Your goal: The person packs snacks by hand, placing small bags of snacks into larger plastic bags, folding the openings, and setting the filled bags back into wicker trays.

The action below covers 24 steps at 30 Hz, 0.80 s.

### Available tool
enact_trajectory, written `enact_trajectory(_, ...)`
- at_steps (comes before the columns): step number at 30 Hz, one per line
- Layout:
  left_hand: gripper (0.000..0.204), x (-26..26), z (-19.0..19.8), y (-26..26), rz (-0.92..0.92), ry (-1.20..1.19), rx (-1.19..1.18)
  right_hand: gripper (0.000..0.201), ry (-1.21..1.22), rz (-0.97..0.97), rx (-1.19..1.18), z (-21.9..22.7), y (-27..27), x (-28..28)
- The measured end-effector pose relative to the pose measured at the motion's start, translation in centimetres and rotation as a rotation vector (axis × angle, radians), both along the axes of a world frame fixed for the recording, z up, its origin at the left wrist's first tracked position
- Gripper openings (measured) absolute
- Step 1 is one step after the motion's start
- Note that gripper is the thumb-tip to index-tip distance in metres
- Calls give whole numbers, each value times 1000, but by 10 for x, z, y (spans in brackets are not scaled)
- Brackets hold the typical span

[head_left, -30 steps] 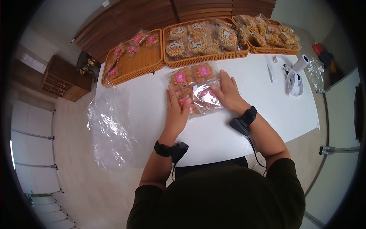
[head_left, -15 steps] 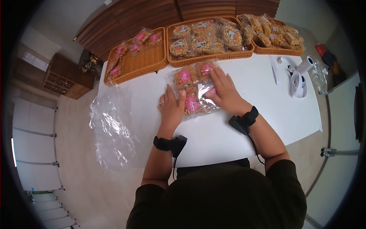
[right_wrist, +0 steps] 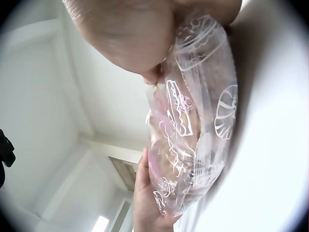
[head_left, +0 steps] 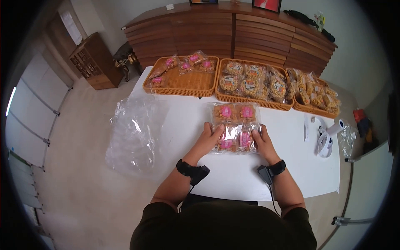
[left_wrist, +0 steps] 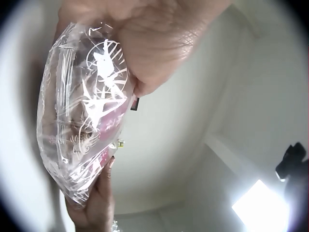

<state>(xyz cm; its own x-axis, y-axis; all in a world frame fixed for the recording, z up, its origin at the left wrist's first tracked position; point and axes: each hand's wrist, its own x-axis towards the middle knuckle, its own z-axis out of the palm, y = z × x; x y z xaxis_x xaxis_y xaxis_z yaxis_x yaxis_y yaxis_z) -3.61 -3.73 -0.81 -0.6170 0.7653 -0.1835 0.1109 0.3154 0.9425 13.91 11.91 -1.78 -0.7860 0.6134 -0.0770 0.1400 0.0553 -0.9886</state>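
Observation:
A clear plastic bag (head_left: 236, 126) of several individually wrapped pastries with pink labels is held at the white table's middle. My left hand (head_left: 206, 141) grips its left edge, thumb on top and fingers partly hidden behind the side. On the opposite edge, my right hand (head_left: 265, 145) grips in the same way. White line drawings show on the crinkled film of the bag (left_wrist: 82, 121) in the left wrist view. From the right wrist, the bag (right_wrist: 193, 116) appears puffed and close over the white surface.
A wicker tray (head_left: 179, 91) with a few pink-labelled packs stands at the back left. Beside it are two more wicker trays (head_left: 254, 104) of nut-like snack packs. Loose clear plastic (head_left: 133, 133) lies left on the table (head_left: 183, 112); label rolls (head_left: 325, 143) lie right.
The bag has been turned square to me. My right hand has shifted from its top to its right edge, and both hands now grip the sides. The head view has tilted up.

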Motion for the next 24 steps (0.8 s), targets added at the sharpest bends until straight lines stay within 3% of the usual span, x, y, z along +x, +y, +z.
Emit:
enact_trajectory(1,65,-1,-2,1,23,-150,162,40,135,-12,21,-7,-2,-2)
enact_trajectory(2,65,-4,1,-1,30,-151,184,40,147,-12,-37,-7,-2,-1)
enact_trajectory(4,68,-14,6,-6,-18,-409,203,40,154,0,-77,-1,-4,0)
enact_trajectory(5,68,-14,5,-5,-11,-410,228,40,272,-16,-140,5,-6,-1)
enact_trajectory(7,71,-13,1,-3,14,-620,426,41,378,-5,-179,16,-6,-2)
enact_trajectory(8,71,-14,10,-2,26,-624,461,41,405,-38,-245,20,-5,-1)
enact_trajectory(10,62,-18,27,-5,-326,-694,511,41,436,-34,-324,29,-2,-2)
enact_trajectory(14,53,-28,53,6,-250,-732,529,43,471,-48,-280,53,9,-22)
enact_trajectory(17,46,-49,88,9,-212,-653,520,50,542,111,-285,86,28,-46)
enact_trajectory(19,42,-70,97,15,-80,-852,700,55,557,181,-436,116,36,-66)
enact_trajectory(21,41,-88,107,15,-74,-836,797,56,561,279,-421,137,40,-91)
enact_trajectory(24,43,-124,116,16,-27,-694,1019,45,327,247,-191,103,79,-147)
